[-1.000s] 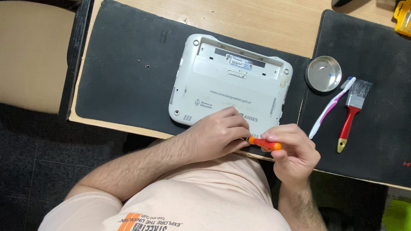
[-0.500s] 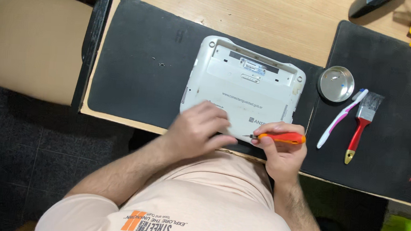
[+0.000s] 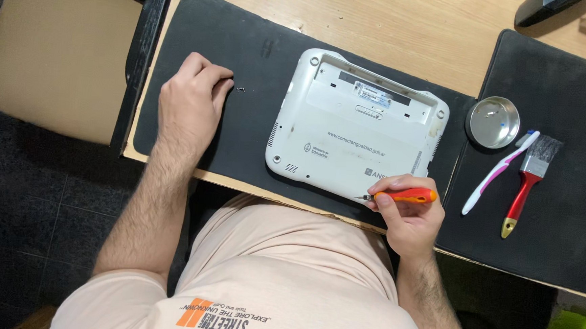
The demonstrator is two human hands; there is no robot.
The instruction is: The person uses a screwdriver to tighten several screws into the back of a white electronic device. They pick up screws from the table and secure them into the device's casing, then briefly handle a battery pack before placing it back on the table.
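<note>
A small white laptop lies upside down on a black mat. My right hand grips an orange-handled screwdriver at the laptop's near right corner, tip pointing left. My left hand rests on the mat to the left of the laptop, fingers curled. A tiny dark screw lies on the mat just beyond its fingertips.
A round metal dish, a white and pink toothbrush and a red-handled paintbrush lie to the right, on a second black mat. A beige chair seat stands left of the wooden desk.
My left hand has moved from the laptop's near edge out to the left part of the mat, where a small screw now lies. My right hand stays with the screwdriver.
</note>
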